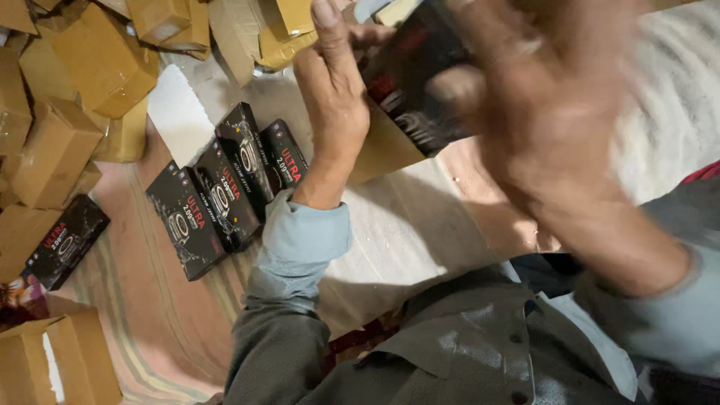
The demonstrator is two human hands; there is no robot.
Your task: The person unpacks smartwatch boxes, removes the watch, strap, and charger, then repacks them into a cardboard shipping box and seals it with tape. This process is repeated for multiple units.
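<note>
Plain brown cartons point(56, 150) are heaped along the floor's point(420, 225) far left edge, and four black boxes point(225, 191) lie in a row beside them. Both hands, left point(334, 94) and right point(540, 105), close around another black box point(409, 75), held up; the right is blurred, seemingly gripping. It looks light, stiff, glossy; best held by its edges.

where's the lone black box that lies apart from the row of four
In the head view, the lone black box lies at far left on the striped mat, among brown cartons, left of the row of black boxes.
</note>
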